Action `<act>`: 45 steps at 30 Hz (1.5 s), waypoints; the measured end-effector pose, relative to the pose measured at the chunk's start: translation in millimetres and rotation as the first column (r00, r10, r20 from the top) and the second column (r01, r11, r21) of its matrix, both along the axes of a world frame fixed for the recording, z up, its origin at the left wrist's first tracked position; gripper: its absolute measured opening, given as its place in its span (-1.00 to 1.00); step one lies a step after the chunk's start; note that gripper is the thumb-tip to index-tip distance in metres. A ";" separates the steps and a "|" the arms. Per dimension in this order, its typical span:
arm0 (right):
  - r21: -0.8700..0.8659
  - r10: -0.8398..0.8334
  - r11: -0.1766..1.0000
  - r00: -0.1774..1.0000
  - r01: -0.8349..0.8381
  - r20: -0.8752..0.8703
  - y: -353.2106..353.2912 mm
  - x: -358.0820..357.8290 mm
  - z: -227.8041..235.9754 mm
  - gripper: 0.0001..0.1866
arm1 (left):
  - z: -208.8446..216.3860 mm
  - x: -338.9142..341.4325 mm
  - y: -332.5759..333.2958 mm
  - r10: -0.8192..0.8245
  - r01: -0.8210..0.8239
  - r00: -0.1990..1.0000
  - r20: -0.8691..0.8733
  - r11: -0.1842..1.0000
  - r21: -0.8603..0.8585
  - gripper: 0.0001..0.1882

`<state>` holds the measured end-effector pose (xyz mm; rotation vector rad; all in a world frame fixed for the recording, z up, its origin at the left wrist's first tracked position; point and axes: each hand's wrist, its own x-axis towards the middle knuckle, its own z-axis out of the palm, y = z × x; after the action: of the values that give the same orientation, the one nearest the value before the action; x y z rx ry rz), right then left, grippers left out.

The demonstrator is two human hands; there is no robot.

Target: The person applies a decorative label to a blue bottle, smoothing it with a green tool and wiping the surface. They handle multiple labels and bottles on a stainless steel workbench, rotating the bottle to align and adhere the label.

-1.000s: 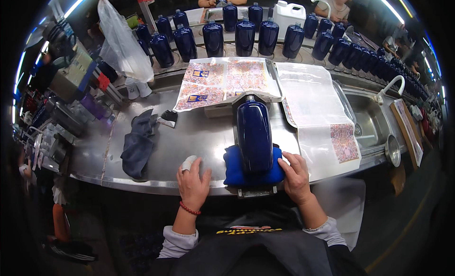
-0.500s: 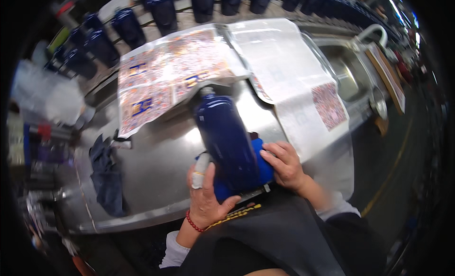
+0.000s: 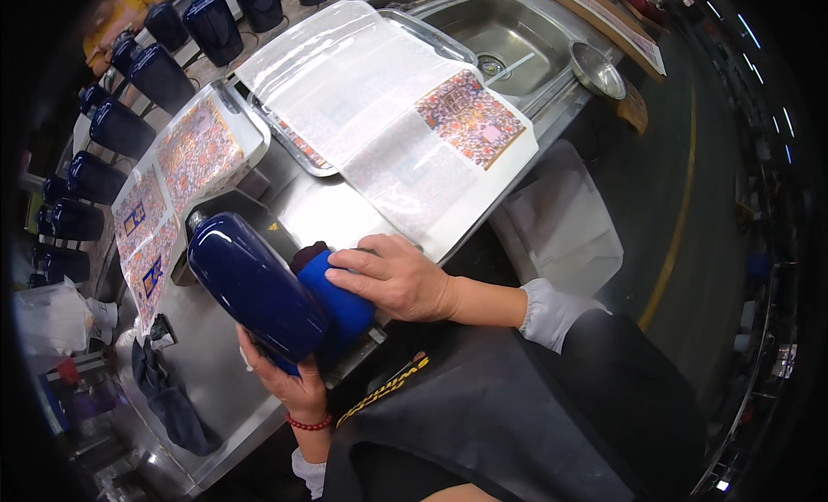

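A glossy dark blue bottle-shaped vessel (image 3: 252,282) lies tilted in front of me, its neck pointing away and left. My left hand (image 3: 289,385) cups its near left side, thumb and fingers apart around it, with white wrapping on one finger. On the other side, my right hand (image 3: 392,278) presses curled fingers onto a bright blue cloth-like pad (image 3: 341,304) under and beside the vessel. A small dark maroon piece (image 3: 308,255) pokes out near those fingertips. Behind the vessel's neck is a dark box-like holder (image 3: 259,222), partly hidden.
Patterned transfer sheets (image 3: 198,148) and a translucent-covered sheet (image 3: 379,97) lie on the metal counter (image 3: 233,398). A sink (image 3: 509,36), a metal bowl (image 3: 597,71) and a dark cloth (image 3: 168,403) sit around. Blue vessels (image 3: 159,75) line the back left, near another person (image 3: 121,19).
My view has swung to the right, so the counter appears turned and shifted left. The vessel now tilts farther left, and both hands stay at its sides.
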<state>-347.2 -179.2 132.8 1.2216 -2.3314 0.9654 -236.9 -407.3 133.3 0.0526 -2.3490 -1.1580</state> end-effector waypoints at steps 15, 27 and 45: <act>-0.229 0.027 0.973 0.998 -0.011 0.065 110.8 -40.6 46.4 -0.54 | 22.2 7.0 30.7 0.139 -0.136 0.990 0.020 0.984 -0.119 -0.20; -0.423 -0.290 0.819 0.915 0.389 0.280 234.0 -181.6 123.8 -0.61 | 52.7 16.3 37.7 0.079 -0.136 0.984 -0.158 0.911 -0.389 -0.52; 0.768 -0.106 0.635 0.994 0.091 -0.031 -155.2 -427.8 59.4 -0.49 | 12.9 18.5 -4.0 0.346 -0.334 0.938 0.038 0.926 -0.174 -0.45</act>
<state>-775.0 -334.4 192.2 1.3102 -2.8926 -0.1468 -218.3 -411.3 146.1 0.4312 -2.3647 -0.8015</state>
